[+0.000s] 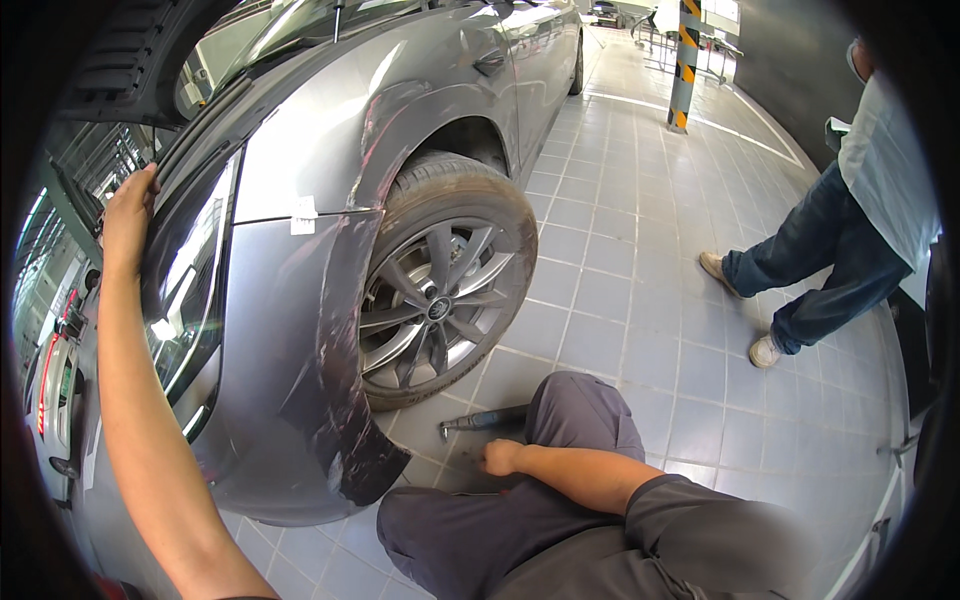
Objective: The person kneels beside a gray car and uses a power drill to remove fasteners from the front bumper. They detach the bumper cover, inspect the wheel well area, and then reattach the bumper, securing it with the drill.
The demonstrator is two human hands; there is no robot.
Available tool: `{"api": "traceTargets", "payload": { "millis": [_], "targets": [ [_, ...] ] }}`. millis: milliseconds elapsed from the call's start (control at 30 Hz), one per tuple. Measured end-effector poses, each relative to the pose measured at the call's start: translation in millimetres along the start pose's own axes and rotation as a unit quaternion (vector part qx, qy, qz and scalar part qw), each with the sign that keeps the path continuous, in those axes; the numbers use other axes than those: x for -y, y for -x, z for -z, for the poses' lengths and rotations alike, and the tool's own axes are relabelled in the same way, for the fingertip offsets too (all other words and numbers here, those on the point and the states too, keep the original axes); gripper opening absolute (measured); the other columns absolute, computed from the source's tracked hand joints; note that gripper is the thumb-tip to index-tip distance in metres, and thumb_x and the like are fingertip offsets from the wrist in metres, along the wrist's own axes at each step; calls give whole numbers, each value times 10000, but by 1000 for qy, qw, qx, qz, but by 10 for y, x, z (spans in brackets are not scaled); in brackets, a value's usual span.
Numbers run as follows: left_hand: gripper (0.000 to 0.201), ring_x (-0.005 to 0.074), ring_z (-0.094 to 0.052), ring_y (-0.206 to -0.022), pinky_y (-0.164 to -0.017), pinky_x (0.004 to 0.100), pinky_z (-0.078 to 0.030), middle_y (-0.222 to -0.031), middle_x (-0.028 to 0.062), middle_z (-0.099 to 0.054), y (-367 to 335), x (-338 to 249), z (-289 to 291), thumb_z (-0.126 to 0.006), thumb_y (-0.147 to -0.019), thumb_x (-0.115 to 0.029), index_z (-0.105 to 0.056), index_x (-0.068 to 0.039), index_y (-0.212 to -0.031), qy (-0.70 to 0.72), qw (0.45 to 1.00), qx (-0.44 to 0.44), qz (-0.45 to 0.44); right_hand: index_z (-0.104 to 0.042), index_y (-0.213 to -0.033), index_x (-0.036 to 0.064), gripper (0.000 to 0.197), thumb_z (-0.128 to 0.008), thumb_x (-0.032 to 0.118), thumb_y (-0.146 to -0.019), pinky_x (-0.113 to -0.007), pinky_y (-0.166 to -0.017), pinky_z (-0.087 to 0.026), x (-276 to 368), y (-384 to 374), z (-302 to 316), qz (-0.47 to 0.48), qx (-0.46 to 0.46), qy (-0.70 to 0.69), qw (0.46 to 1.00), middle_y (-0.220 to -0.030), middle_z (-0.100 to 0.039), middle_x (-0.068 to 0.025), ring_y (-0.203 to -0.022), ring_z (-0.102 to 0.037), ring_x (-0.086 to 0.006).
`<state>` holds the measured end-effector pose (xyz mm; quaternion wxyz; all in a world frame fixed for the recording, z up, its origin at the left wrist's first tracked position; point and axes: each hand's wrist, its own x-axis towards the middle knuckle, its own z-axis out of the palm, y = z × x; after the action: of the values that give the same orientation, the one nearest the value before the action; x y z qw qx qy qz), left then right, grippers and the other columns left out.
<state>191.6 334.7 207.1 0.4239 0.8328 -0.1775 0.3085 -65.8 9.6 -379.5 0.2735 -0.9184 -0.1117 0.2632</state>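
My left hand (128, 215) reaches forward to the front end of a grey car (290, 370). Its fingers curl over the car's front edge near the raised hood, beside the headlight (195, 290). Low by my knees, my right hand (500, 457) is closed, and whatever it may hold is hidden. Just beyond it a slim dark ratchet wrench (485, 420) lies on the floor by my knee, apart from the hand. The bumper corner and fender edge are scraped, with bare dark patches around the front wheel (437, 308). A small white tag (303, 215) sticks at the seam between fender and bumper.
A person in jeans (830, 240) stands on the tiled floor to the right. Farther off rises a pillar with black and yellow stripes (685, 70). The raised hood (125, 60) overhangs at upper left, and another vehicle (55, 400) stands at far left.
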Motion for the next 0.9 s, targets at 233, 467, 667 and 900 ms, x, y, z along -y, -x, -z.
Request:
{"api": "traceTargets", "payload": {
  "millis": [233,467,667,900],
  "targets": [
    [396,101,-449,-619,-605,271,-341,-659,-2,-509,57,-87,-5,-578,-957,-393,-619,-39,-784,-81,994,-18,-75,-723,-1029,20,384,-537,314,-866,-475,-931,-501,-59,-39,-77,2,4,15,1000,-1069,-692,-242,-1018,-653,-418],
    [415,136,-446,-639,-629,291,-352,-691,16,-519,102,-121,-38,-554,-963,-437,-626,-52,-824,-88,990,-17,-110,-709,-1036,37,381,-521,330,-879,-484,-897,-513,-262,-101,-212,-7,13,75,997,-1012,-693,-258,-981,-658,-432],
    [330,266,-695,-873,-795,389,-517,-921,170,-732,-25,40,-12,-590,-903,-331,-742,-39,-886,-127,982,-41,-132,-715,-1049,32,385,-539,332,-883,-472,-921,-508,-214,-19,-152,-47,25,69,996,-1066,-690,-247,-1024,-652,-416],
    [334,303,-676,-802,-735,386,-501,-839,183,-713,-16,-14,62,-557,-881,-293,-735,-23,-800,-132,982,-67,-115,-727,-1035,40,393,-537,354,-893,-471,-909,-516,-137,41,-133,-48,14,71,996,-1025,-696,-255,-991,-665,-417]
  ]
}}
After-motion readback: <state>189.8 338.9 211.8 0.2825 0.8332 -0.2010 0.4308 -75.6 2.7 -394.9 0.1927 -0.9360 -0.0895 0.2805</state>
